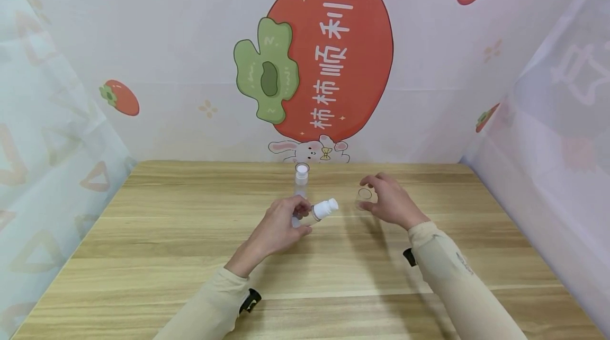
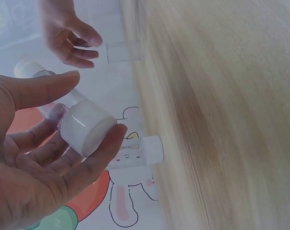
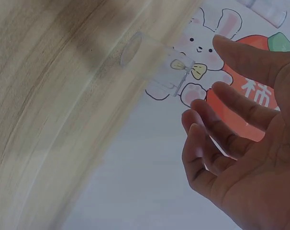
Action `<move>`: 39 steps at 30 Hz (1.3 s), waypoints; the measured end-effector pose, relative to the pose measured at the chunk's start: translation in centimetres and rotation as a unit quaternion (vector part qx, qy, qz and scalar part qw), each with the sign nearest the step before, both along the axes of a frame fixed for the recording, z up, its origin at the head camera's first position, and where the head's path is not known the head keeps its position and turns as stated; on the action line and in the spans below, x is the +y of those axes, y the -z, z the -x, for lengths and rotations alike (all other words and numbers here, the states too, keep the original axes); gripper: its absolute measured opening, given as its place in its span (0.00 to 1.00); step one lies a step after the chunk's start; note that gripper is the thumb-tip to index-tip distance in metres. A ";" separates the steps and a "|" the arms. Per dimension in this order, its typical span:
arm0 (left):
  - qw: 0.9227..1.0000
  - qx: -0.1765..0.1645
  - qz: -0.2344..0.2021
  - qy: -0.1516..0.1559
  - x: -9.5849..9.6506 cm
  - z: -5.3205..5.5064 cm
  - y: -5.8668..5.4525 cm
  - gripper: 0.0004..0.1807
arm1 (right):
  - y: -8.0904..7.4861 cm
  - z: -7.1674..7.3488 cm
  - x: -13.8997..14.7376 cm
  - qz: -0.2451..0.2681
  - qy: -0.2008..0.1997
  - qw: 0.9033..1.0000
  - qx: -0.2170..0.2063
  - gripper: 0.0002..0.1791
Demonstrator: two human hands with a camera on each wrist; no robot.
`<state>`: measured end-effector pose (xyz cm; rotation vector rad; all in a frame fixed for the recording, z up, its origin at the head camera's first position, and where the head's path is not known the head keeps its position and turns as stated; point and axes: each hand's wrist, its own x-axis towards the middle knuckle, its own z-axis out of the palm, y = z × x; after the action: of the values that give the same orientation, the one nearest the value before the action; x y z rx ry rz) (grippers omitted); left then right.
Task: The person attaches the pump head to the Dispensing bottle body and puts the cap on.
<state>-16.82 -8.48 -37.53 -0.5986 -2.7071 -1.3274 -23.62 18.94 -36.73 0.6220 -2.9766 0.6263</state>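
My left hand (image 1: 277,227) grips a small clear pump bottle with a white pump head (image 1: 326,208). It is tilted, the pump pointing up and right. In the left wrist view the bottle's white base (image 2: 90,127) shows between thumb and fingers. A clear cylindrical cap (image 1: 364,199) stands on the table just left of my right hand (image 1: 393,205). The right wrist view shows that hand with loosely bent fingers and thumb spread, apart from the transparent cap (image 3: 157,67). Behind the left hand stands a second pump bottle (image 1: 301,181), upright with a clear cap over its white pump.
The wooden table (image 1: 190,197) ends at a white backdrop (image 1: 200,38) printed with persimmons and a rabbit. Similar printed sheets hang at the left and right sides. Dark straps (image 1: 250,301) show at the wrists.
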 end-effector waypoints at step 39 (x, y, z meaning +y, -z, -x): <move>1.000 -0.013 0.001 0.005 0.1 0.0 0.0 0.18 | 1.1 2.8 -0.3 -0.120 -0.010 0.992 -0.032 0.19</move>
<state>-16.84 -8.33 -37.49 -0.6004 -2.7296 -1.3431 -26.42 18.65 -37.87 0.6580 -3.1370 0.2951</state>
